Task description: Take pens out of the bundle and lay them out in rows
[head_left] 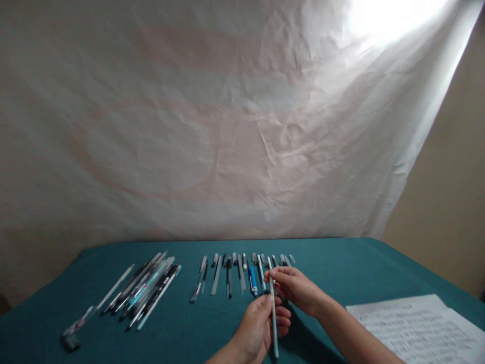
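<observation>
One pale pencil-like stick (275,331) above the green worktop (189,336), left hand (255,323) with its grip curled around the middle, right hand (295,287) with its grip pinching the far end, one blue marker (253,281) just beyond, pen row (216,275) partly hidden by the hands, one heap of pens (155,285) leftward, both uncountable, at least two written sheets (413,323) at right

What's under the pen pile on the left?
The green table shows around the pen pile. The top pens hide what's right beneath them, so I can't tell what's there.

Slim, pale pen or pencil (275,331), bluish toward its near end, held lengthwise by the left hand (256,323), far part meeting the right hand (297,289).
</observation>
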### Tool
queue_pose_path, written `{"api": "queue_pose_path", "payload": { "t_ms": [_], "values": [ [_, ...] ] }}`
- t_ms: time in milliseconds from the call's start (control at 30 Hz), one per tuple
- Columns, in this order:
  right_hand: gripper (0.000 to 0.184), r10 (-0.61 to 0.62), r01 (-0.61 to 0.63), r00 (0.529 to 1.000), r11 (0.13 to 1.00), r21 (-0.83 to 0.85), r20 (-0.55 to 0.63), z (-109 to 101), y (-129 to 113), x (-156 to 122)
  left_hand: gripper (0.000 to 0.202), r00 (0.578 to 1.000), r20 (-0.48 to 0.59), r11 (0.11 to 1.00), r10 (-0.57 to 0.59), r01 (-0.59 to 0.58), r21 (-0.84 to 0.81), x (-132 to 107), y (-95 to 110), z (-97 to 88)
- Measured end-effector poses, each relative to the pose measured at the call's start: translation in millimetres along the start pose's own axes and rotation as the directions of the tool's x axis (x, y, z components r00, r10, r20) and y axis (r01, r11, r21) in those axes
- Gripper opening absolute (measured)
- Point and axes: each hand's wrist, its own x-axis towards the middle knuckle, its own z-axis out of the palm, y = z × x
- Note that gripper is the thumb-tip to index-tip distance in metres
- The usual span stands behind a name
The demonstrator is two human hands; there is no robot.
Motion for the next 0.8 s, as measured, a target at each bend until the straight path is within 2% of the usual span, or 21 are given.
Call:
{"api": "queue_pose_path", "payload": {
  "t_ms": [133,233,300,367,500,567,633,700,800],
  "values": [
    [0.029,-0.099,0.102,0.986,0.995,0.016,-0.136,-3.1,-6.3,3.0,0.024,1.0,0.015,1.0,-0.003,0.003,0.03,-0.3,0.9,0.9],
    [0.028,-0.263,0.221,0.937,0.956,-0.192,-0.232,-20.3,-15.2,7.8,0.025,1.0,0.026,0.999,-0.005,0.003,0.053,0.0,0.3,-0.1],
    [0.028,-0.375,0.223,0.886,0.862,-0.456,-0.274,-40.2,-19.3,12.0,0.026,1.0,0.027,0.999,-0.002,0.001,0.053,0.1,-0.6,-1.0],
    [0.029,-0.46,0.149,0.833,0.721,-0.676,-0.307,-63.5,-19.2,16.3,0.026,0.999,0.032,0.999,0.0,-0.001,0.05,0.0,-1.5,-1.5],
    [0.026,-0.556,-0.029,0.761,0.484,-0.874,-0.333,-101.1,-6.2,22.2,0.026,0.999,0.034,0.999,-0.001,-0.001,0.046,-0.4,-1.5,-0.5],
    [0.02,-0.57,-0.097,0.755,0.393,-0.914,-0.325,-109.0,2.5,23.3,0.025,1.0,0.027,0.999,-0.001,0.0,0.047,-0.4,-1.1,0.2],
    [0.014,-0.549,-0.143,0.776,0.328,-0.934,-0.311,-110.1,9.9,23.6,0.026,1.0,0.023,0.999,-0.005,0.004,0.053,-0.5,-0.9,0.2],
    [0.012,-0.523,-0.168,0.798,0.285,-0.944,-0.3,-107.4,15.2,23.6,0.026,1.0,0.024,0.998,-0.004,0.003,0.055,-0.7,-0.9,-0.2],
    [0.012,-0.526,-0.169,0.806,0.233,-0.958,-0.271,-102.8,19.8,24.1,0.027,1.0,0.025,0.998,0.005,-0.006,0.055,-1.0,-1.0,-0.6]
  ]
}}
